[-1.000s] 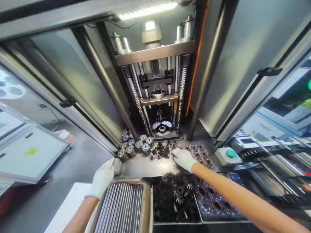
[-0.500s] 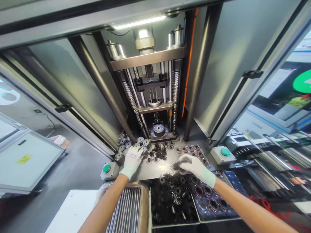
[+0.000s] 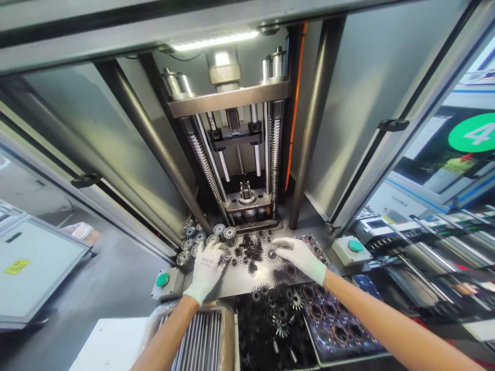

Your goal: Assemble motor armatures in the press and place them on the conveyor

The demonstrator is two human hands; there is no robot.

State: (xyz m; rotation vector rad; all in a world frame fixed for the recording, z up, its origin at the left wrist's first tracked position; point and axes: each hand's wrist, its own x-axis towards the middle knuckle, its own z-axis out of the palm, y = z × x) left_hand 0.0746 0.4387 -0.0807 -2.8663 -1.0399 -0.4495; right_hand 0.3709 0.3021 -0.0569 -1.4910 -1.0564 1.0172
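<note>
My left hand (image 3: 208, 268), in a white glove, is at the pile of silver toothed metal cores (image 3: 199, 236) on the left of the metal plate. Its fingers are curled and its thumb is bent round one toothed core at their tips. My right hand (image 3: 299, 255), also gloved, pinches a dark toothed core (image 3: 271, 252) by its edge above the plate. Between the hands lies a cluster of small dark toothed parts (image 3: 251, 245). Behind them stands the press (image 3: 232, 98), its lower crossplate (image 3: 253, 198) down close to the round base fixture (image 3: 249, 212).
Green push buttons (image 3: 163, 280) (image 3: 355, 246) flank the plate. In front are a box of metal rods (image 3: 201, 335), a black tray (image 3: 255, 355) with toothed cores, and a tray of copper-coloured rings (image 3: 328, 322). Steel posts (image 3: 152, 139) and side panels enclose the press.
The press's lower crossplate has come down towards the base fixture. My right hand has moved slightly left and away from me with its core. My left hand has shifted slightly left and nearer.
</note>
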